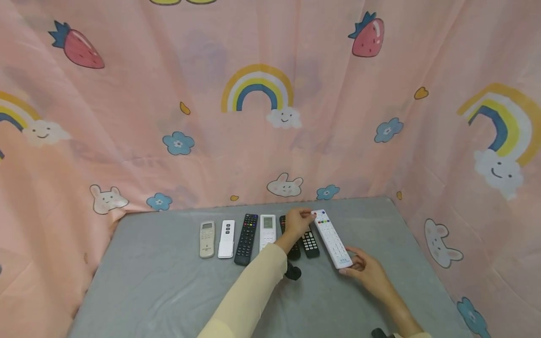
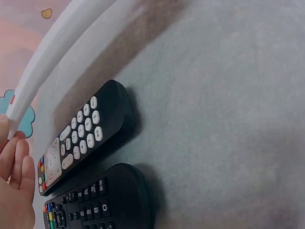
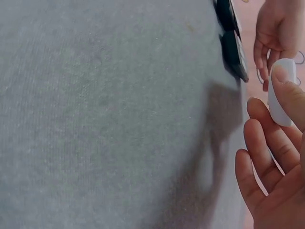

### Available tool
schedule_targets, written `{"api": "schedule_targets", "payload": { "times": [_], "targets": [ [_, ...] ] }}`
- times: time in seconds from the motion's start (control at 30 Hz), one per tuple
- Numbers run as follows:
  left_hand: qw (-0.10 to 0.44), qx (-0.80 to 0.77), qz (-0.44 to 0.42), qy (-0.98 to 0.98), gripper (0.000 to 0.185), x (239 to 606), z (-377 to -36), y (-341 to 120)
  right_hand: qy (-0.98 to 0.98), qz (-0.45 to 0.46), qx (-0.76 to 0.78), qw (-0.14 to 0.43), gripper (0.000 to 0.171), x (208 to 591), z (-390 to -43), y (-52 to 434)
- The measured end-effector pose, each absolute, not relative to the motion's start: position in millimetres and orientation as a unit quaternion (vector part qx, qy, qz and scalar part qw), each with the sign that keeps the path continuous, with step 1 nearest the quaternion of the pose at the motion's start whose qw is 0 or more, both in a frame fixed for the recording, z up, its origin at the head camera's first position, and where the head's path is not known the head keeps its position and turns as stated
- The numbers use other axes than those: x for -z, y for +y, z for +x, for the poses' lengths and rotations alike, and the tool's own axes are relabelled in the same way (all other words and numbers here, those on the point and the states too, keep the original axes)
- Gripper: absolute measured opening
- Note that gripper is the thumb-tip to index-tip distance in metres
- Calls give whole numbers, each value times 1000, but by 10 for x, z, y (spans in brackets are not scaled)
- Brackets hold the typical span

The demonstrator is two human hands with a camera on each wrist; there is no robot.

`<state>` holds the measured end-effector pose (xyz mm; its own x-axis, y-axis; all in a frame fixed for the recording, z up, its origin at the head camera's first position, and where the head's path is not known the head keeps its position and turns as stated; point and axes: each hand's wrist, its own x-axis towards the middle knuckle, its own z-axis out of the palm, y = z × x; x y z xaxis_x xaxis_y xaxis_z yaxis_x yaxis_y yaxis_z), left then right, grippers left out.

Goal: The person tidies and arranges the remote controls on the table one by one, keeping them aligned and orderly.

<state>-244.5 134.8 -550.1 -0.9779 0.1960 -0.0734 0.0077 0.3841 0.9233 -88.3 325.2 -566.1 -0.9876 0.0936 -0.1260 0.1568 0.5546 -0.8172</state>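
Observation:
A white remote control (image 1: 331,238) is held aslant between both hands, raised off the grey cloth, its shadow falling below it in the left wrist view. The left hand (image 1: 297,223) pinches its far end between thumb and fingers. At the near end, the right hand (image 1: 367,272) grips it with the thumb on top and fingers beneath; in the right wrist view the remote's end (image 3: 281,112) shows under that thumb. Beside the left hand lies a black remote with white keys (image 2: 81,133). Another black remote (image 2: 128,195) lies next to it, partly hidden by the left arm in the head view.
Left of the arm, a white remote with a display (image 1: 268,227), a long black remote (image 1: 246,239), a slim white remote (image 1: 226,240) and a beige remote (image 1: 207,240) lie in a row. A pink patterned curtain (image 1: 329,155) hangs behind the cloth-covered table (image 1: 169,291).

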Motion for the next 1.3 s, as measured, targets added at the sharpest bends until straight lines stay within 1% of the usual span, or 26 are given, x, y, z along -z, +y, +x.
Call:
{"api": "schedule_targets", "payload": {
  "times": [0.27,0.5,0.63,0.8,1.0,1.3],
  "targets": [
    [64,-467,117,874,32,5511,-2476,1339,882,63,467,6,70,5787,-959,3239],
    [48,-390,118,912,36,5582,-2510,1398,886,61,460,0,71,5834,-1019,3214],
    [59,-383,117,915,39,5645,-2537,1425,895,55,442,-17,68,5863,-1043,3204],
    [68,-387,135,910,41,5640,-2543,1421,902,53,428,-30,67,5890,-1065,3190],
    [76,-352,152,920,43,5642,-2555,1409,911,50,407,-43,66,5905,-1079,3159],
    [63,-328,184,924,42,5720,-2588,1392,917,57,393,-47,64,5927,-1092,3155]
  ]
}}
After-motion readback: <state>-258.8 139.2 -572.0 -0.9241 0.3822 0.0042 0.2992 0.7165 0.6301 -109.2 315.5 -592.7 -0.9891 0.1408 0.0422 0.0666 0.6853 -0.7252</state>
